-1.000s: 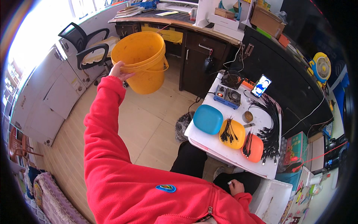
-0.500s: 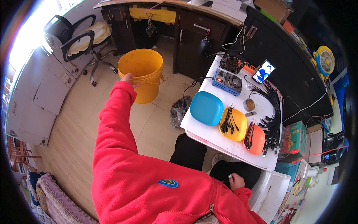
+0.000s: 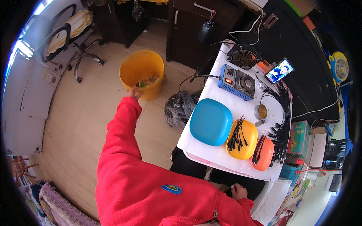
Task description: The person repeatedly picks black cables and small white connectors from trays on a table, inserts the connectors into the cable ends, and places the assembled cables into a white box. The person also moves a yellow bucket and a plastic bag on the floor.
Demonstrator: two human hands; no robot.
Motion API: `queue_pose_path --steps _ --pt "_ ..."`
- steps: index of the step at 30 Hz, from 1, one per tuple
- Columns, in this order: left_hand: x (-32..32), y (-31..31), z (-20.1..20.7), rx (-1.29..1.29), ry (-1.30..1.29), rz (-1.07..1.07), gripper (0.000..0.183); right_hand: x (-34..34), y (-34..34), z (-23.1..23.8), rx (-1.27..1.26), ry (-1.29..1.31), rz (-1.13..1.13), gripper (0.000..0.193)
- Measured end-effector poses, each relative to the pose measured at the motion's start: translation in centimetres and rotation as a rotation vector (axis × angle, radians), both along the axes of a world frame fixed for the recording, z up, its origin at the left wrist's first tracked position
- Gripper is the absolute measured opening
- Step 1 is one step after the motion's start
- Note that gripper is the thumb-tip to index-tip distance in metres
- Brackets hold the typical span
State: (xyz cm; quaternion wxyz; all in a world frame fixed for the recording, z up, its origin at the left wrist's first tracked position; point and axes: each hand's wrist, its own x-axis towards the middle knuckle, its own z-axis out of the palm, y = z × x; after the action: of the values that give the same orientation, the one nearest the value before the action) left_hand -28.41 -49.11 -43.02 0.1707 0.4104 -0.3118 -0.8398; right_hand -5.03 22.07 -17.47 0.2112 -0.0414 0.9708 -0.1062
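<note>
My left hand [image 3: 134, 92] is stretched out to the near rim of a yellow bucket [image 3: 154, 90], its fingers closed on that rim. Inside the bucket lies some loose scrap with a green bit. My right hand [image 3: 239, 191] rests curled on my dark-trousered lap, below the white table [image 3: 205, 157]. A tiny whitish spot shows at its fingertips, too small to name. On the table a blue plate [image 3: 211, 122] stands bare. Short black cables [image 3: 237, 137] lie in a yellow plate [image 3: 245, 152], and more in an orange plate [image 3: 267, 160].
A blue soldering-type control unit [image 3: 235, 83], a black fan [image 3: 243, 57], a lit phone [image 3: 279, 71] and a small round tin [image 3: 260, 111] share the table with a black cable bundle [image 3: 281, 124]. A dark plastic bag [image 3: 181, 109] sits on the floor. An office chair [image 3: 71, 35] stands far left.
My view has tipped downward, so the bucket's inside and its scrap now show. The bucket appears tilted toward me with my left hand at its rim. My right hand stays on my lap.
</note>
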Motion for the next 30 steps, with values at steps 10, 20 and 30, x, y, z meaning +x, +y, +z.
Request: queue_pose_path --steps 10,20,30 --pt "-4.9 10.5 -4.1 -0.125 -0.214 -0.215 0.065 -0.2 -0.8 -0.2 -0.005 -0.043 -0.005 0.014" --pt "4.8 29.2 -0.3 -1.523 -0.651 -0.607 0.058 0.4 2.3 -1.3 0.079 -0.207 -0.037 0.020" --pt "4.6 17.7 -0.2 -0.207 -0.130 -0.049 0.032 0.4 2.3 -1.7 0.051 -0.263 -0.057 0.022"
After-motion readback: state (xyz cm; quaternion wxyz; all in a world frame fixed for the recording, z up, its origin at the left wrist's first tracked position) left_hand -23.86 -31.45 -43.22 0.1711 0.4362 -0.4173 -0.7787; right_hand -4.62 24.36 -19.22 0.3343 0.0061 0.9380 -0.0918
